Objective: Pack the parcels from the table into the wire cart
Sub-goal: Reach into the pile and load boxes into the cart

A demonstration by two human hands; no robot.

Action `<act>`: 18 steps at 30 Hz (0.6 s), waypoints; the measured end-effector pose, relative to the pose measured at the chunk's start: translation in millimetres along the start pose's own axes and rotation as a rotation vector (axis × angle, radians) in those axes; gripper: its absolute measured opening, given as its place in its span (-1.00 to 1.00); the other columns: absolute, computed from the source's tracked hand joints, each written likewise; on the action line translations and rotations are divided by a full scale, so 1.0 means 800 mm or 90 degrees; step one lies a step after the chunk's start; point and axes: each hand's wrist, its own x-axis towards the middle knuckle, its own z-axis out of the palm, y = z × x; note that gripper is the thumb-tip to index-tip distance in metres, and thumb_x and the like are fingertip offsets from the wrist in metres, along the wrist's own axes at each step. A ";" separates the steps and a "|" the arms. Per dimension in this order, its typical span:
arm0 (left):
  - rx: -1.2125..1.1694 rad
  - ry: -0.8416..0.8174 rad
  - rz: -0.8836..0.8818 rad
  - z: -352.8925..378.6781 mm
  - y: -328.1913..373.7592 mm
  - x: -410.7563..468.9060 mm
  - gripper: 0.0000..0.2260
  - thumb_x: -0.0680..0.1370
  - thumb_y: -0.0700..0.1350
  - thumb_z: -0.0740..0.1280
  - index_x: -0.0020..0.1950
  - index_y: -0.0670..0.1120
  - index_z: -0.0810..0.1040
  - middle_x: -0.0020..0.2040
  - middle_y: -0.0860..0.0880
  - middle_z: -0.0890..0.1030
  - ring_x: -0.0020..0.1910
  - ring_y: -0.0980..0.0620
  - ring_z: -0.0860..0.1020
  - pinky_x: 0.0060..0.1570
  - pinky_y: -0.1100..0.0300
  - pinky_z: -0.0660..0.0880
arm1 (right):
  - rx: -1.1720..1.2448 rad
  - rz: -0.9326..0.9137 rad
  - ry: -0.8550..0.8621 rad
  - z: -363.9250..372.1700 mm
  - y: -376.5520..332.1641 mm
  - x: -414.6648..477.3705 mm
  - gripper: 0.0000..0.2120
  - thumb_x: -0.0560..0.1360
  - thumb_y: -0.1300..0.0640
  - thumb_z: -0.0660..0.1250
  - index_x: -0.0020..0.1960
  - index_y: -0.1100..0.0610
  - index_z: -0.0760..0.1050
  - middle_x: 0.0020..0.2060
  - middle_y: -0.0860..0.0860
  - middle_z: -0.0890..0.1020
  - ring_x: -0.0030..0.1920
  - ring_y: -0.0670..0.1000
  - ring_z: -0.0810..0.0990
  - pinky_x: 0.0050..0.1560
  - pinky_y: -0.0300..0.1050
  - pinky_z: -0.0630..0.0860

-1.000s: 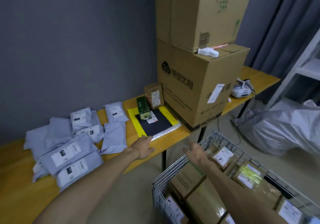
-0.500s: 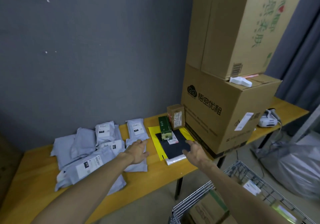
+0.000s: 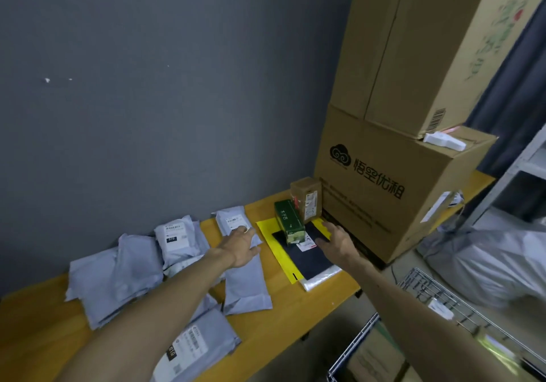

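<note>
Down at the bottom right, nearest the camera, the wire cart (image 3: 428,288) shows a corner of its mesh rim, with taped cardboard parcels (image 3: 375,355) lying inside. Just beyond it runs the yellow-topped table (image 3: 295,316). Grey mailer bags (image 3: 118,272) lie in a loose, overlapping heap across its left and middle part.

The left hand (image 3: 240,245) reaches over them with fingers straight and slightly spread, gripping nothing. Its fingertips lie at the white label of the farthest grey mailer (image 3: 229,219); whether they touch it is unclear.

The right hand (image 3: 336,241) is stretched out palm down, fingers wide apart and empty, over a flat black parcel (image 3: 310,259) that lies on a flat yellow parcel (image 3: 267,231). A green box (image 3: 288,223) rests on the black parcel just left of those fingers. A small brown box (image 3: 305,197) stands behind it, just beyond the fingertips.

Farther back on the right, a large printed carton (image 3: 384,189) sits on the table. A second carton (image 3: 413,42) is stacked on it, and a white object (image 3: 444,141) lies on the lower one's top.
</note>
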 end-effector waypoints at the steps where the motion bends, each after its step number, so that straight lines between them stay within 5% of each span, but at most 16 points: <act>1: 0.003 0.001 0.005 -0.005 -0.006 0.006 -0.44 0.64 0.15 0.18 0.56 -0.08 0.16 0.51 -0.18 0.26 0.44 -0.21 0.31 0.37 -0.05 0.33 | -0.008 0.001 0.000 0.002 -0.006 0.003 -0.43 0.62 0.07 0.28 0.56 0.15 0.19 0.47 0.17 0.34 0.47 0.16 0.30 0.38 -0.04 0.32; 18: 0.059 0.117 0.021 -0.040 -0.044 0.104 -0.45 0.61 0.21 0.21 0.53 0.00 0.30 0.59 -0.08 0.15 0.52 -0.14 0.20 0.48 0.00 0.19 | -0.043 -0.003 -0.038 0.020 -0.005 0.137 -0.45 0.54 -0.04 0.33 0.46 0.12 0.33 0.28 0.20 0.46 0.33 0.24 0.40 0.31 0.07 0.41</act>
